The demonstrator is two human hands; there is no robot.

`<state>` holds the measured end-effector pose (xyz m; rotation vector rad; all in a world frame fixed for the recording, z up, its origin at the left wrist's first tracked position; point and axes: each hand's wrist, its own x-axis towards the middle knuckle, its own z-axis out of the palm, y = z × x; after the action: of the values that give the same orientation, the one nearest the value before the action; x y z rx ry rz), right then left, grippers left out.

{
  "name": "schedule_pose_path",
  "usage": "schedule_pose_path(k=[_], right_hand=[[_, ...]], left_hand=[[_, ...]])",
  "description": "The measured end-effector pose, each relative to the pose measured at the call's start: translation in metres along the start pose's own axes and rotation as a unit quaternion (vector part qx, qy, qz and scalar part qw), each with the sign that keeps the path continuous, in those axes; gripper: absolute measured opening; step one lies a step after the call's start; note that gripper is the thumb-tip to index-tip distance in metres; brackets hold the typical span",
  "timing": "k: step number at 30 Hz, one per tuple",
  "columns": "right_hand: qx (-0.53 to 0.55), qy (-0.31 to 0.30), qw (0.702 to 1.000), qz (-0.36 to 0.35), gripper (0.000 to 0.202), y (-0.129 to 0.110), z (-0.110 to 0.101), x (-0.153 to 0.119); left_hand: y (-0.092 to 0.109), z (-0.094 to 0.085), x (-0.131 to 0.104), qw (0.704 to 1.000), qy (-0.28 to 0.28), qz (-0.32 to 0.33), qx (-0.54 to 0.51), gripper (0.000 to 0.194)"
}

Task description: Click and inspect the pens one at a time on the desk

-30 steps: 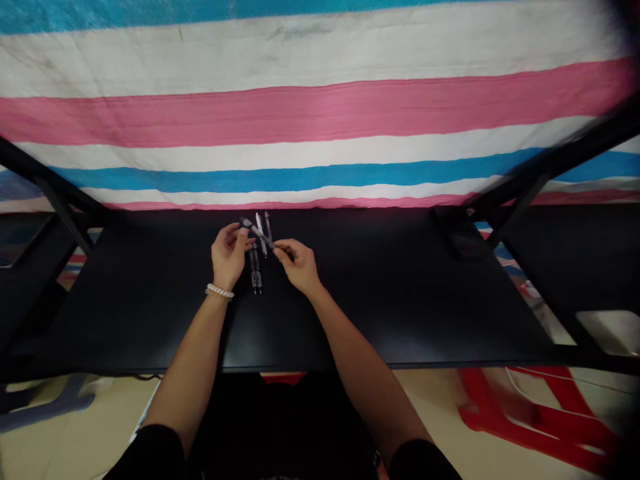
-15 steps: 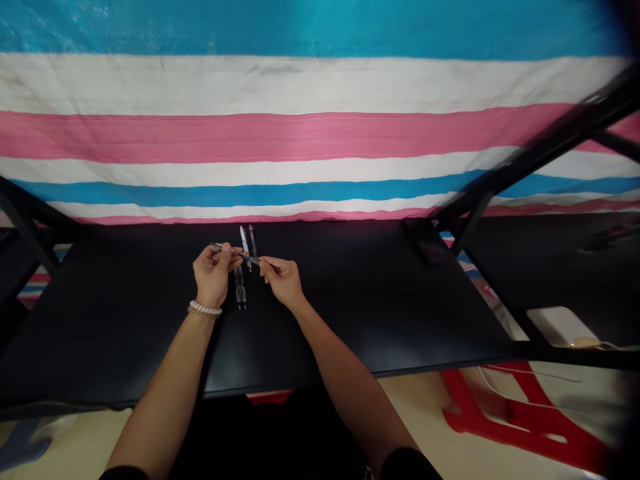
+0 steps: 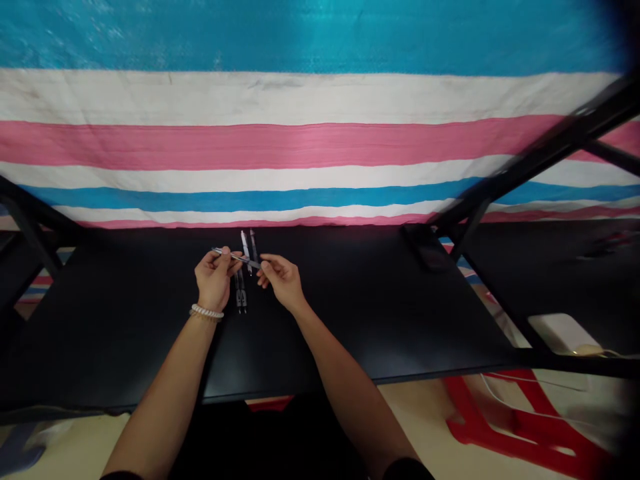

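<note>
Between my two hands a slim pen [image 3: 242, 259] is held level over the table. My left hand [image 3: 215, 273] pinches its left part with thumb and fingers; a coiled bracelet sits on that wrist. At the pen's right end, my right hand [image 3: 281, 277] has its thumb and forefinger closed on the grey tip part. Behind the held pen lie a white pen [image 3: 245, 243] and a dark pen [image 3: 253, 244], side by side. Nearer to me are two dark clear-barrelled pens [image 3: 241, 299], points towards me, their far ends partly hidden by my left hand.
The black table [image 3: 350, 320] runs across, with a dark phone-like object [image 3: 427, 247] at its back right. Striped sheeting [image 3: 280, 143] hangs behind. Black metal frame bars [image 3: 520, 167] slant at both sides. A white box [image 3: 565, 333] with a cable and a red stool [image 3: 530, 420] stand right.
The view has tipped slightly, so the scene sits a little lower. Both hands keep hold of the pen, and the right fingers have shifted slightly at its end.
</note>
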<state>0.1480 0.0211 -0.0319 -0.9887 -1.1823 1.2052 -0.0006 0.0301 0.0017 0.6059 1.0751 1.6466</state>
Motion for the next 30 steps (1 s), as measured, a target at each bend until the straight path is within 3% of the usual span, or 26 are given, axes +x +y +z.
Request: schedule_pose_path(k=[3,5,8,10,14,18,23,30], right_hand=[[0.009,0.013,0.999,-0.035,0.029,-0.001,0.000,0.000],[0.026,0.015,0.998,-0.050,0.038,-0.002,0.000,0.000],[0.027,0.007,1.000,0.007,0.034,-0.002,0.001,-0.001],[-0.002,0.016,1.000,0.003,0.027,-0.002,0.001,-0.002],[-0.033,0.066,0.996,-0.057,0.017,-0.004,-0.002,-0.001],[-0.028,0.083,0.996,-0.033,0.017,-0.007,-0.005,0.000],[-0.044,0.078,0.996,-0.029,0.015,-0.008,0.001,-0.005],[-0.108,0.117,0.985,-0.064,0.016,-0.005,0.002,-0.009]], left_hand=[[0.000,0.000,0.000,1.000,0.002,-0.003,-0.004,0.044],[0.000,0.000,0.000,1.000,0.002,-0.004,-0.006,0.044],[-0.001,0.001,0.000,1.000,-0.003,-0.006,-0.006,0.043],[-0.001,0.001,0.001,1.000,0.002,-0.001,-0.006,0.042],[0.001,-0.003,0.006,0.999,0.046,0.011,-0.018,0.037],[0.002,-0.008,0.012,0.996,0.077,-0.004,-0.034,0.034],[-0.001,-0.006,0.008,0.999,0.024,-0.019,-0.018,0.037],[-0.003,-0.002,0.000,0.998,-0.033,-0.054,-0.010,0.037]])
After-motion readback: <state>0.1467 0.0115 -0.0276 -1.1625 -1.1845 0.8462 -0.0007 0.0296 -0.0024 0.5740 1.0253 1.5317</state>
